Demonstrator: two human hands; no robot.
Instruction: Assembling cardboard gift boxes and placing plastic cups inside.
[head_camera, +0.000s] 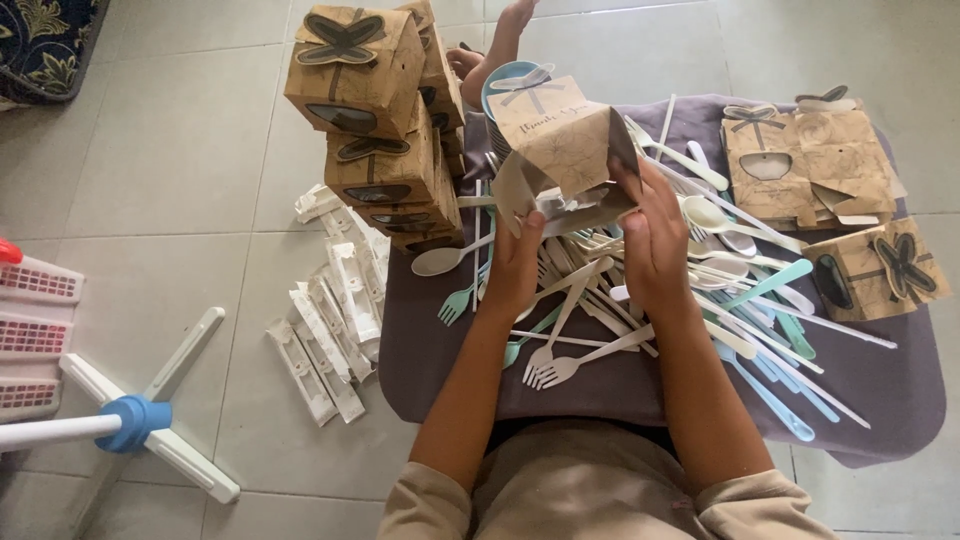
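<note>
Both hands are up over the middle of the purple cushion (890, 390), working one kraft paper box (560, 140) between them. The left hand (513, 265) comes in from below, fingers curled up against the box's open underside, where the loose flaps hang and something pale shows inside; whether that hand pinches a flap or only props it I cannot tell. The right hand (652, 235) wraps the box's right wall, fingers closed flat along it, thumb side hidden. The box sits tilted, its top panel facing the camera, its open mouth turned down and left toward the left hand's fingertips, so that hand is the nearer one to the opening. Directly under both wrists lies the heap of plastic cutlery (700, 290), forks, spoons and long handles in white, cream and teal, fanned toward the cushion's right edge. At the cushion's far left corner rises a stack of finished boxes (375, 120) with dark bows; near the far right corner lie flat unfolded boxes (810, 165). Off the left edge, on the tiled floor (170, 150), white plastic strips (325, 330) are scattered.
</note>
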